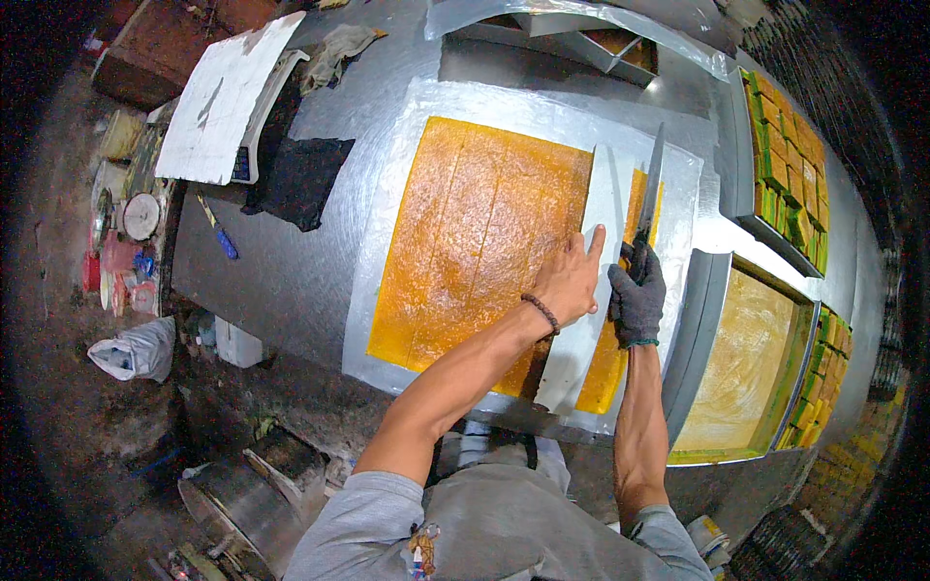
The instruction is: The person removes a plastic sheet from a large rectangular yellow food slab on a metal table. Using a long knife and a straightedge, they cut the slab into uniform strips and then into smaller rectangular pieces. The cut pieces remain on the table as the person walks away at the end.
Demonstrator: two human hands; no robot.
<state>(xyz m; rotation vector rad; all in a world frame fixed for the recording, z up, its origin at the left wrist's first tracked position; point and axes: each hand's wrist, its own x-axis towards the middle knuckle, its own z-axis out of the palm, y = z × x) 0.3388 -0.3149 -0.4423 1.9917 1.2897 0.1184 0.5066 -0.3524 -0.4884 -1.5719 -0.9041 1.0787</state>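
Observation:
Before me an amber slab with faint parallel score lines lies on a plastic-covered sheet. A long, flat light-grey straightedge lies across its right part. My left hand, bare with a bead bracelet at the wrist, rests on the straightedge with its fingers spread. Just to the right, my right hand, in a dark grey glove, grips a long knife whose blade points away from me. The blade is over the narrow amber strip on the straightedge's right side; whether it touches the strip I cannot tell.
To the right stand a tray with a yellowish layer and trays of amber blocks. On the left are a black cloth, a blue-handled knife and a white board over a device. Metal frames lie at the back.

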